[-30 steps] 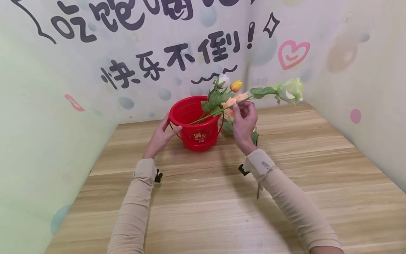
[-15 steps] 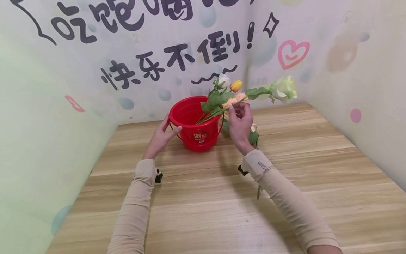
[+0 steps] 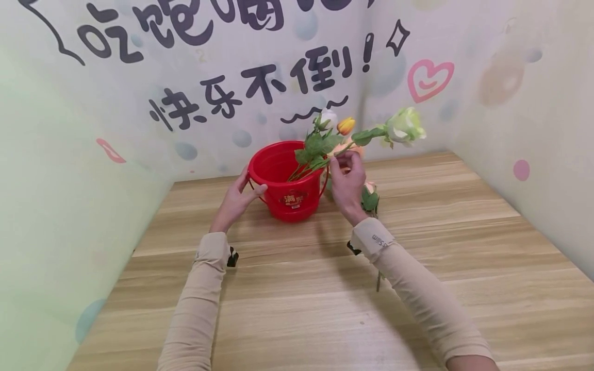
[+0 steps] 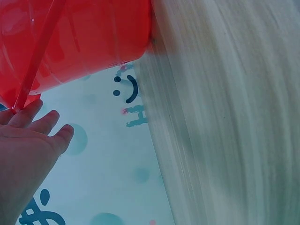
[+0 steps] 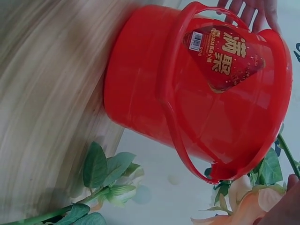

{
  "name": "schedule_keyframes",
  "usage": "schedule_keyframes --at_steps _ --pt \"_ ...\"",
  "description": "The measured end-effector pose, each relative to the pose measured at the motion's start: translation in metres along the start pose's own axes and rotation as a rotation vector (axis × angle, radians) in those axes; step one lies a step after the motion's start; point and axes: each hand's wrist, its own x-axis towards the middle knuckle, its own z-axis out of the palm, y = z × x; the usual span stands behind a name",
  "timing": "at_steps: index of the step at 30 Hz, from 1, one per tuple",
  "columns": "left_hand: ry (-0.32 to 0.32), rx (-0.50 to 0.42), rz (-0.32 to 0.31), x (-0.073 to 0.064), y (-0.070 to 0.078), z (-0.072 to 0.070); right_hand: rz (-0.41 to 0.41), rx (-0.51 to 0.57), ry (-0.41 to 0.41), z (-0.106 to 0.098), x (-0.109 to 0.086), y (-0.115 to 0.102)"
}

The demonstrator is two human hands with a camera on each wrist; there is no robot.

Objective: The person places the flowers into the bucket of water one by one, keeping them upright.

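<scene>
A red plastic bucket (image 3: 278, 206) stands upright on the table, with several flower stems inside leaning over its right rim. My left hand (image 3: 234, 203) rests against the bucket's left side; its fingers look fairly straight in the left wrist view. With thumb and fingertips, my right hand (image 3: 349, 185) pinches the stem of a pale green rose (image 3: 405, 126) just outside the right rim. That rose points right, and its lower stem reaches over the bucket. A white rose (image 3: 328, 118), an orange-yellow tulip (image 3: 346, 125) and a peach flower (image 5: 248, 206) lean out nearby, partly overlapped.
Another leafy flower (image 3: 369, 200) lies on the wooden table (image 3: 297, 309) right of the bucket, partly behind my right forearm. Its pale bloom (image 5: 129, 185) shows in the right wrist view. Walls (image 3: 223, 154) with printed writing rise close behind and at both sides.
My right hand has moved left toward the bucket with the pale green rose, whose bloom has shifted left and slightly up. The left hand and bucket have stayed in place.
</scene>
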Motion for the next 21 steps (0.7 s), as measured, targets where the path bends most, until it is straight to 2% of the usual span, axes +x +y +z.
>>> schedule_keyframes --at_steps 14,21 --pt "-0.004 -0.004 0.008 0.0005 0.0001 0.0005 0.029 0.003 -0.075 0.0072 -0.0033 0.0068" --pt "-0.004 0.006 -0.012 -0.0012 0.0029 0.0003 0.033 0.011 -0.104 0.0099 -0.0045 0.0088"
